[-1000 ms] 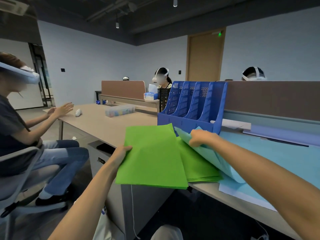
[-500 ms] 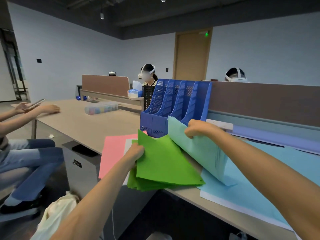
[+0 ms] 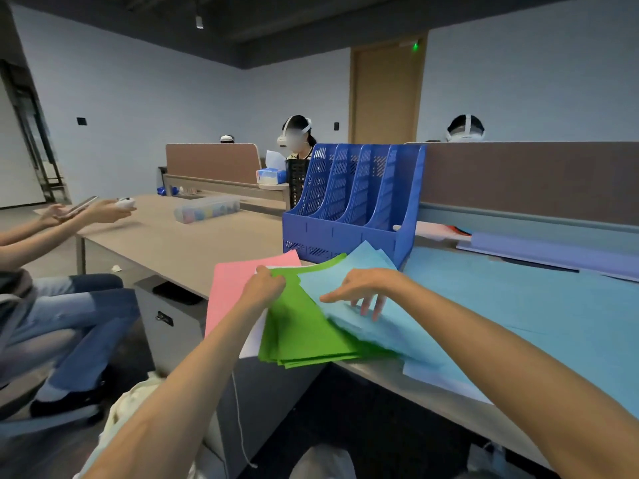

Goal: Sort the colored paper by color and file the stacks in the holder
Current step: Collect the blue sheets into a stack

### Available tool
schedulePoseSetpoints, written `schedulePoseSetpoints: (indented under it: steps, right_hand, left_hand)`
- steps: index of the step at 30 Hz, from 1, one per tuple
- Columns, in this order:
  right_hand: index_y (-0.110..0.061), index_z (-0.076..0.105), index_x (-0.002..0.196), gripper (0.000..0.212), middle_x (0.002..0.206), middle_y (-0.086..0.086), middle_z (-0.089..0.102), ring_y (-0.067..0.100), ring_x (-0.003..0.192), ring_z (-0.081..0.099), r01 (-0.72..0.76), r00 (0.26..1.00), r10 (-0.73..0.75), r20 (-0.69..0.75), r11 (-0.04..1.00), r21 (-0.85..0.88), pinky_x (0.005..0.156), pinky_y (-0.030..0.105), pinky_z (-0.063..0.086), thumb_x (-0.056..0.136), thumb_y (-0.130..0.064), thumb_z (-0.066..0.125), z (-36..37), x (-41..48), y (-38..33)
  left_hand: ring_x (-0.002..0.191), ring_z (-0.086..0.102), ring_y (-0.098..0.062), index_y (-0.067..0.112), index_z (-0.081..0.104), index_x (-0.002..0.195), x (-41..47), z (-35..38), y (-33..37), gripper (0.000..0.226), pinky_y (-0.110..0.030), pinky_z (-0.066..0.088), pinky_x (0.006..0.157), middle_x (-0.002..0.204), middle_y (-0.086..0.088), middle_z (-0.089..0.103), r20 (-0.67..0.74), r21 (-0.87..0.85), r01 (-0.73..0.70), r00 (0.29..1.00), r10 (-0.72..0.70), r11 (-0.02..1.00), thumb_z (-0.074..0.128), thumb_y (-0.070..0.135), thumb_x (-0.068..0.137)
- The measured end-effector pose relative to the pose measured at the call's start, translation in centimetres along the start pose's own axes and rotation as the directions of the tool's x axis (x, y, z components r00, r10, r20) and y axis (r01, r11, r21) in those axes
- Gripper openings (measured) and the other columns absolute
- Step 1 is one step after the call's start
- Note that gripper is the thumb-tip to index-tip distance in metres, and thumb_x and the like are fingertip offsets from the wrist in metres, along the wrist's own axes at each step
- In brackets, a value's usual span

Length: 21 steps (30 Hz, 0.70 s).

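Green paper stack [image 3: 304, 335] lies fanned at the near edge of the grey desk [image 3: 179, 247], overlapping a pink sheet [image 3: 230, 292] on its left. The left hand [image 3: 264, 285] pinches its far corner. The right hand [image 3: 363, 288], fingers spread, presses on light blue sheets [image 3: 368, 259] covering the stack's right side. A perforated blue plastic holder [image 3: 352, 202] stands just beyond.

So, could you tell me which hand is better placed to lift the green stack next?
Probably the left hand: it grips the green stack at its far edge, while the right hand rests open on the blue sheets.
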State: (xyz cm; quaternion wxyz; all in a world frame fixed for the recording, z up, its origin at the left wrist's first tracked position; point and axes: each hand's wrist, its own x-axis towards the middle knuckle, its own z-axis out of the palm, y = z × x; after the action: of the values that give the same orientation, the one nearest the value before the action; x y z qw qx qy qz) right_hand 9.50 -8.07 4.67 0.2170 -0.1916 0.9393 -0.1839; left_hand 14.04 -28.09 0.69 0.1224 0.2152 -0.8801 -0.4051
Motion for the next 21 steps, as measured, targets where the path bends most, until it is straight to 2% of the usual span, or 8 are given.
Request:
schedulePoseSetpoints:
  steps: [2, 5, 10, 13, 15, 17, 19, 21]
  right_hand:
    - [-0.008, 0.052, 0.123, 0.077, 0.121, 0.009, 0.058, 0.026, 0.091, 0.067, 0.013, 1.0, -0.012, -0.011, 0.998, 0.057, 0.051, 0.031, 0.057, 0.077, -0.07, 0.058, 0.4, -0.2, 0.3]
    - [-0.005, 0.059, 0.111, 0.052, 0.109, 0.008, 0.06, 0.024, 0.09, 0.066, 0.11, 0.973, -0.075, -0.22, 0.983, 0.149, 0.05, 0.032, 0.057, 0.088, -0.052, 0.057, 0.1, -0.6, 2.0]
    - [-0.016, 0.065, 0.1, 0.023, 0.093, -0.003, 0.064, 0.021, 0.085, 0.065, 0.235, 0.783, 0.03, -0.621, 0.911, 0.34, 0.064, 0.04, 0.061, 0.087, -0.031, 0.054, -1.0, -3.4, 8.0]
    - [-0.014, 0.067, 0.095, 0.017, 0.09, -0.002, 0.066, 0.02, 0.081, 0.063, 0.26, 0.676, 0.125, -0.726, 0.882, 0.394, 0.064, 0.042, 0.06, 0.09, -0.024, 0.055, -1.3, -5.8, 12.9]
    - [-0.011, 0.068, 0.094, 0.017, 0.087, -0.002, 0.067, 0.02, 0.079, 0.063, 0.219, 0.617, 0.172, -0.768, 0.9, 0.377, 0.073, 0.043, 0.058, 0.091, -0.023, 0.056, -1.5, -7.2, 16.4]
    - [-0.01, 0.069, 0.093, 0.018, 0.089, -0.001, 0.069, 0.02, 0.081, 0.064, 0.123, 0.589, 0.21, -0.781, 0.931, 0.343, 0.082, 0.034, 0.052, 0.092, -0.023, 0.057, -1.8, -8.4, 19.9]
    - [-0.01, 0.069, 0.096, 0.018, 0.098, 0.002, 0.071, 0.02, 0.093, 0.065, 0.033, 0.575, 0.245, -0.781, 0.946, 0.322, 0.083, 0.025, 0.045, 0.093, -0.022, 0.056, -2.1, -9.3, 23.2]
    - [-0.01, 0.069, 0.102, 0.02, 0.107, 0.003, 0.07, 0.019, 0.104, 0.063, -0.023, 0.579, 0.27, -0.769, 0.949, 0.316, 0.087, 0.024, 0.042, 0.094, -0.021, 0.054, -2.3, -10.0, 25.9]
  left_hand:
    - [0.107, 0.053, -0.029, 0.004, 0.046, 0.125, -0.2, 0.0, 0.4, 0.035, -0.037, 0.049, 0.089, 0.119, -0.015, 0.054, -0.013, -0.095, -0.048, 0.999, 0.046, 0.994, 0.044, 0.016, 0.093]
    - [0.092, 0.055, -0.021, 0.013, 0.054, 0.108, -1.4, 1.0, 2.8, 0.015, -0.036, 0.051, 0.079, 0.108, -0.007, 0.058, 0.025, -0.414, -0.094, 0.993, 0.114, 0.905, 0.048, 0.013, 0.094]
    - [0.09, 0.062, -0.022, 0.015, 0.058, 0.093, -3.7, 5.9, 8.5, 0.016, -0.035, 0.054, 0.077, 0.103, -0.007, 0.067, 0.149, -0.629, -0.091, 0.961, 0.234, 0.772, 0.045, 0.007, 0.094]
    - [0.09, 0.062, -0.023, 0.014, 0.059, 0.096, -4.5, 10.3, 11.5, 0.016, -0.031, 0.053, 0.075, 0.103, -0.007, 0.066, 0.256, -0.621, -0.103, 0.911, 0.324, 0.777, 0.043, 0.009, 0.095]
    - [0.091, 0.06, -0.022, 0.011, 0.057, 0.102, -4.9, 13.1, 13.2, 0.018, -0.029, 0.051, 0.074, 0.102, -0.007, 0.065, 0.324, -0.58, -0.132, 0.868, 0.377, 0.804, 0.04, 0.009, 0.097]
    - [0.091, 0.059, -0.021, 0.011, 0.056, 0.103, -5.1, 15.8, 14.7, 0.019, -0.026, 0.049, 0.075, 0.103, -0.005, 0.065, 0.385, -0.524, -0.176, 0.823, 0.417, 0.833, 0.039, 0.009, 0.098]
    - [0.094, 0.058, -0.02, 0.016, 0.056, 0.102, -4.7, 18.5, 15.8, 0.018, -0.025, 0.047, 0.074, 0.106, -0.003, 0.065, 0.422, -0.406, -0.283, 0.785, 0.452, 0.869, 0.04, 0.011, 0.097]
    - [0.104, 0.058, -0.023, 0.02, 0.057, 0.11, -4.0, 20.7, 16.8, 0.021, -0.027, 0.046, 0.08, 0.115, -0.001, 0.063, 0.456, -0.167, -0.461, 0.747, 0.483, 0.871, 0.04, 0.015, 0.097]
